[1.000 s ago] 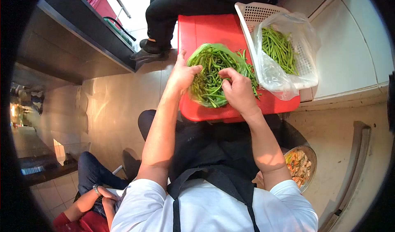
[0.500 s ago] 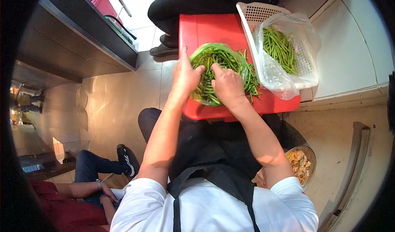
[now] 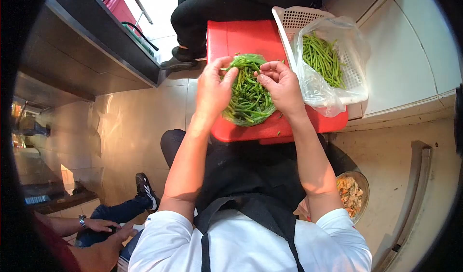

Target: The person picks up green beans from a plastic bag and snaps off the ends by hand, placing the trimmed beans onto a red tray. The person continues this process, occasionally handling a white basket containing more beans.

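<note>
1. Across from the wearer, a person in black (image 3: 241,0) is close behind the far edge of the red surface.
2. The red surface (image 3: 243,35) lies before the wearer's knees and carries the green bag.
3. The white basket (image 3: 359,91) sits along the right side of the red surface, tilted in view.
4. A clear plastic bag (image 3: 313,91) lies open inside the basket, its lower end hanging over the near rim.
5. The green bag (image 3: 251,58), open at the top, stands between the wearer's hands, full of short cut green pieces (image 3: 248,96).
6. A round metal bowl (image 3: 365,195) of mixed orange and pale food is low on the right, partly hidden by the arm.
7. The left hand (image 3: 215,86) is at the green bag's left edge, its grip narrow; whether it pinches the rim, I cannot tell.
8. The right hand (image 3: 282,85) is at the opposite edge, thumb and fingertips close together; what sits in that grip is unclear.
9. Long green beans (image 3: 322,57) lie bunched in the clear plastic bag.
10. A few green bits (image 3: 279,133) dot the red surface.
</note>
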A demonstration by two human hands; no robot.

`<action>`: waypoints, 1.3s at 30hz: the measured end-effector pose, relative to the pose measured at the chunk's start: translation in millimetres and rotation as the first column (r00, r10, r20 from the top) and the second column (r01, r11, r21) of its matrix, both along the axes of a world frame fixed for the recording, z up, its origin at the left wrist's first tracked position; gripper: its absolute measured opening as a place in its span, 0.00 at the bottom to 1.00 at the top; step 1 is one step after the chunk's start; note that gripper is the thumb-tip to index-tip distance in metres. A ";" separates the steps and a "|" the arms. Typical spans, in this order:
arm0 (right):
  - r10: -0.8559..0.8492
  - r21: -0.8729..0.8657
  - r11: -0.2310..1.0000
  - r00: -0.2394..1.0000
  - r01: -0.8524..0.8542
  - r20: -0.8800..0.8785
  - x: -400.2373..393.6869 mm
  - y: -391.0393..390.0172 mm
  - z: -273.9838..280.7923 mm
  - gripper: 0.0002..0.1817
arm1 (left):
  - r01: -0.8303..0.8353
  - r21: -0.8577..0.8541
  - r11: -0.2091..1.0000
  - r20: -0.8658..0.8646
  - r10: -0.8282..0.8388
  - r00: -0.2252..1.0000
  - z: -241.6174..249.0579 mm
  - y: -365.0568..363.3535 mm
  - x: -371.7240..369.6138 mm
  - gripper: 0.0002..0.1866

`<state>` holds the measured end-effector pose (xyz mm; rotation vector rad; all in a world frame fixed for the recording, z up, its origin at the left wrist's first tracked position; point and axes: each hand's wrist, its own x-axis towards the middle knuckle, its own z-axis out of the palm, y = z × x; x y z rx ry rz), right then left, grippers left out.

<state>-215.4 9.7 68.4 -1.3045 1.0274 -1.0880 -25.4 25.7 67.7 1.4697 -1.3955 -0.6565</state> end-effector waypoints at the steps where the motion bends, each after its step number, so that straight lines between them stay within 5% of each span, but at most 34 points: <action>1: 0.019 -0.011 1.000 1.000 -0.019 0.006 0.5 -1.5 -0.2 0.11 | 0.086 0.019 0.996 -0.095 -0.083 0.992 -2.8 -1.7 -1.8 0.17; 3: 0.058 -0.033 0.998 0.998 -0.057 0.017 1.1 -4.3 -0.9 0.11 | 0.213 -0.025 0.977 -0.308 -0.210 0.928 -2.7 -2.6 -13.2 0.11; 7: 0.071 -0.085 0.994 0.996 -0.066 0.053 6.4 -2.5 -0.8 0.11 | 0.273 -0.016 0.962 -0.434 -0.252 0.865 1.0 -4.7 -17.2 0.06; 11: -0.015 -0.171 0.985 0.988 -0.012 -0.157 -0.9 3.1 -14.8 0.08 | 0.153 -0.033 0.988 -0.663 -0.136 0.736 1.5 -5.9 -10.8 0.06; 15: -0.123 -0.241 0.969 0.962 0.063 -0.243 0.8 11.2 -8.7 0.07 | 0.128 -0.043 0.991 -0.701 -0.121 0.703 2.5 -4.6 -4.9 0.07; 18: -0.027 -0.092 0.995 0.999 0.024 -0.026 9.7 16.0 -4.0 0.08 | 0.103 -0.027 0.994 -0.732 -0.089 0.675 1.5 -3.1 -3.9 0.09; 24: -0.144 -0.197 0.975 0.972 0.107 -0.187 17.2 20.3 0.9 0.09 | 0.115 -0.032 0.993 -0.738 -0.101 0.668 -0.1 7.3 -4.5 0.09; 33: -0.075 -0.060 0.995 0.996 0.078 0.049 21.4 22.8 -5.0 0.08 | -0.039 -0.237 0.971 -0.573 -0.108 0.812 -12.2 13.7 -6.7 0.06; 36: -0.053 -0.046 0.998 0.999 0.053 0.005 15.3 19.9 0.6 0.09 | -0.071 -0.284 0.956 -0.429 -0.061 0.901 -14.9 13.1 -5.3 0.06; 39: -0.172 -0.221 0.966 0.973 0.136 -0.154 19.9 23.0 0.0 0.08 | -0.101 -0.323 0.941 -0.362 -0.024 0.932 -13.7 15.6 -10.6 0.06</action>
